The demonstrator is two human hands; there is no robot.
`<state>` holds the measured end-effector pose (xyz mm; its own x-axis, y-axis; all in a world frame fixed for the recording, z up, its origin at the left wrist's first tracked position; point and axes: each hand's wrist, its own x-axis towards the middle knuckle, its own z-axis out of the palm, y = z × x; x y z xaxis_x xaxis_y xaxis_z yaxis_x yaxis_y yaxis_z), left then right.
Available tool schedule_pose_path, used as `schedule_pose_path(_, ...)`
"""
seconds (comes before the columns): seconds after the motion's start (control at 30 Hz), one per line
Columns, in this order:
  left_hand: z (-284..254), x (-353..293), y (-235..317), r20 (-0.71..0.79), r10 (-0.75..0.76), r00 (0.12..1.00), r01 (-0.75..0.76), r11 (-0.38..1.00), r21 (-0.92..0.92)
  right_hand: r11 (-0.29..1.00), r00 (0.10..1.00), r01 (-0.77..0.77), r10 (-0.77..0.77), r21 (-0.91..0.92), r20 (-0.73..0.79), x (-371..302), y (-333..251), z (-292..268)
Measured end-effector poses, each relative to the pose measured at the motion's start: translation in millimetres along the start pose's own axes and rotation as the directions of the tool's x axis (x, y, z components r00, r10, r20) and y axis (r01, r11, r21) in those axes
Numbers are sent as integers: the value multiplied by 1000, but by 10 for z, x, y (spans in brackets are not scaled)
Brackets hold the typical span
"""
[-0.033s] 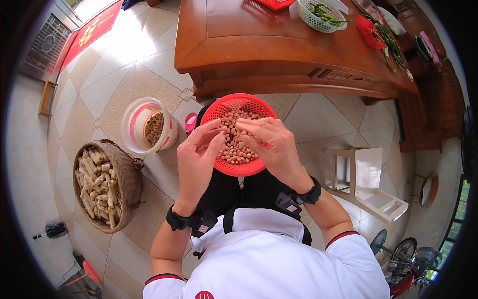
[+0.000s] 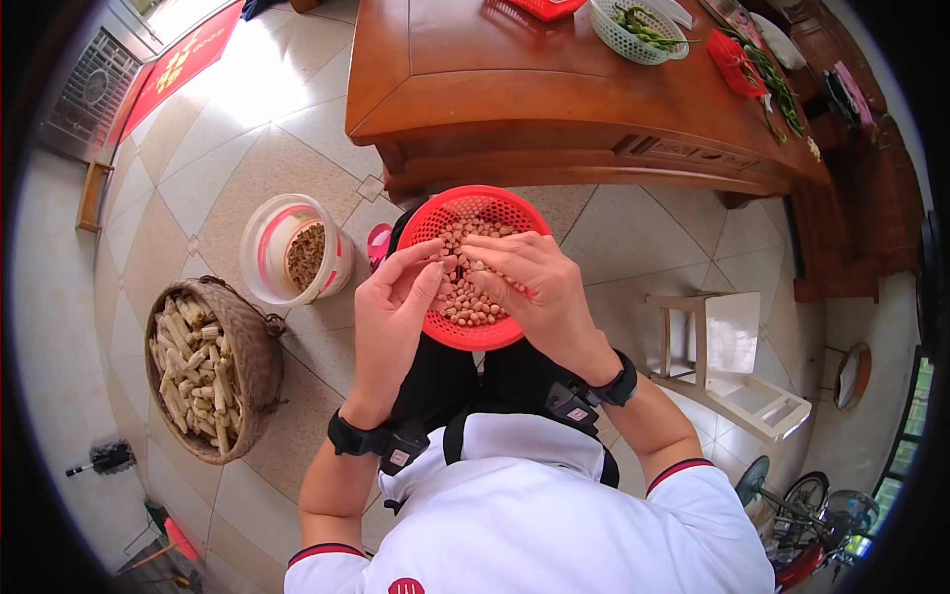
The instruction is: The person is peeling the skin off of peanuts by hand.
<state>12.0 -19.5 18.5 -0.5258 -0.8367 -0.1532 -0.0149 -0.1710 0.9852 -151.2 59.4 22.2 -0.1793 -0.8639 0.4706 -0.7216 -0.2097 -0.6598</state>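
A round red plastic basket [image 2: 477, 341] with a perforated rim rests on my lap. Shelled peanuts [image 2: 475, 313], reddish-brown, cover its bottom. My left hand [image 2: 391, 305] comes over the basket's left side, thumb and fingers curled toward each other above the peanuts. From the right, my right hand [image 2: 546, 289] reaches in with its fingers bent and its thumb under them. The fingertips of both hands almost meet over the middle of the basket. Whatever small thing lies between them is too hidden to name.
Left of me stand a white bucket [image 2: 341, 259] holding brown bits and a woven basket [image 2: 259, 371] of corn cobs. A wooden table [image 2: 554, 94] is ahead, bearing a pale colander [image 2: 633, 51] of green peppers. A small white chair [image 2: 727, 346] lies to the right.
Both hands have shifted very slightly over the basket, the right fingertips a little to the left. The basket and everything around it stay in place.
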Motion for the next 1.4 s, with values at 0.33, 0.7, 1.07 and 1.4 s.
schedule_pose_path(0.33,-247,10,-207,239,-242,940,340,622,-705,984,979,8,28,-177,200,-37,206,118)
schedule_pose_path(0.7,-118,-38,-94,149,-219,964,265,825,-500,978,935,-207,191,24,299,-9,125,92)
schedule_pose_path(1.07,-20,-32,-114,265,-252,931,350,820,-452,611,910,-413,308,675,278,-49,51,109)
schedule_pose_path(1.4,39,-23,-116,142,-128,982,157,963,-219,524,865,-483,410,702,289,-82,-13,130)
